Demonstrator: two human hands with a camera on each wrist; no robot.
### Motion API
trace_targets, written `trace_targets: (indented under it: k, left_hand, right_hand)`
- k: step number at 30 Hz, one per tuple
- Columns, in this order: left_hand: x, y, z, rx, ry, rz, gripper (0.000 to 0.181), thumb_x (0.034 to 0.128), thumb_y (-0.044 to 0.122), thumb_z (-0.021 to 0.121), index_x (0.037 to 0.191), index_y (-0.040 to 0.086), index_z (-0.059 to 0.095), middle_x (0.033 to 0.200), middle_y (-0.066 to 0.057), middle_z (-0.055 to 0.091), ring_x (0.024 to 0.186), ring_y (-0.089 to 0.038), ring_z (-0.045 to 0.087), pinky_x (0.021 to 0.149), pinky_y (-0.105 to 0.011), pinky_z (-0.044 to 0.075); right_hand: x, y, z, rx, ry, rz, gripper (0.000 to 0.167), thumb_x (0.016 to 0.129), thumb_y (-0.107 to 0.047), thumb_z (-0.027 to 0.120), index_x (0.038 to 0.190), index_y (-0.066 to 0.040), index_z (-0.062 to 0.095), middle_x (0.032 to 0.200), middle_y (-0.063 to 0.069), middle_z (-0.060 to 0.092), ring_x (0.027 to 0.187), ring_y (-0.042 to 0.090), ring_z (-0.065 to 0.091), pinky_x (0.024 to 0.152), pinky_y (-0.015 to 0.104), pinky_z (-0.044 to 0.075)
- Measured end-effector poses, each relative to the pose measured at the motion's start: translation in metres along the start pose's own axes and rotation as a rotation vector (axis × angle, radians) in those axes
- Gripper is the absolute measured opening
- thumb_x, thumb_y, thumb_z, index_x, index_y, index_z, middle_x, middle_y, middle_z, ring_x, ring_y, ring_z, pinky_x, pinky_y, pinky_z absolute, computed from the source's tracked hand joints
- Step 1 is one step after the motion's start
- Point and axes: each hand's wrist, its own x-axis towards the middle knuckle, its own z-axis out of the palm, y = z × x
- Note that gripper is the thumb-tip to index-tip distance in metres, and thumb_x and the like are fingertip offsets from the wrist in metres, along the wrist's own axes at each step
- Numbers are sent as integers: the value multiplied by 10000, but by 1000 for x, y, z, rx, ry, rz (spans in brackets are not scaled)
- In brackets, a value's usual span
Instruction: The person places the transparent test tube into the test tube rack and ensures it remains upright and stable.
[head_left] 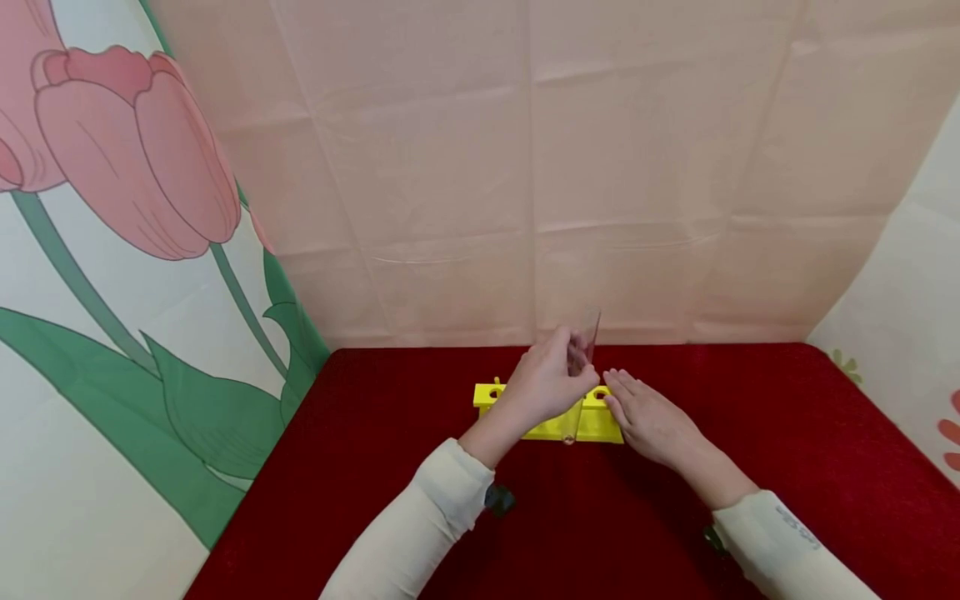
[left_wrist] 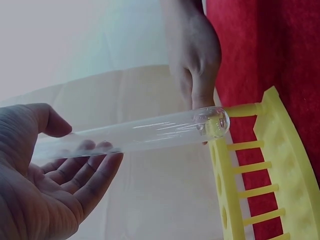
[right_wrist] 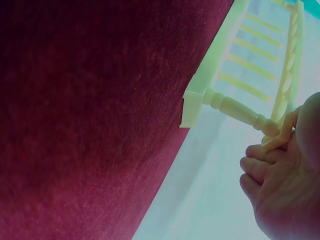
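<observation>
A clear test tube [left_wrist: 160,131] with a rounded bottom is held by my left hand [head_left: 543,383], between the thumb and fingers. It slants in the head view, its bottom low in front of a yellow test tube rack [head_left: 600,429]. In the left wrist view the tube's rounded end overlaps the rack's top bar; whether they touch I cannot tell. My right hand [head_left: 656,417] grips the rack's right end, thumb and fingers around the top corner [right_wrist: 272,131]. Its other fingers stretch past that end. The left hand hides part of the rack's top in the head view.
The rack stands on a table with a dark red cloth [head_left: 420,400], near its far edge. A beige sheet [head_left: 450,167] hangs behind it. To the left is a white sheet with pink tulips [head_left: 150,158]. Small dark devices [head_left: 498,500] show at both sleeves.
</observation>
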Motion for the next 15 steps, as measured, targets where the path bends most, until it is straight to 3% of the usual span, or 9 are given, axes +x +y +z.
trace_targets:
  k: [15]
  left_hand:
    - [7,2,3,-23,39,-25,235,920,210,667,1102,185,521,940,88,608,832,-70,590,722,-200,517]
  right_hand:
    - [-1,1,1,32,-3,17,527,1079,-224,435,1487,106,383,1530,283,412,1440,450,359,1156,588,292]
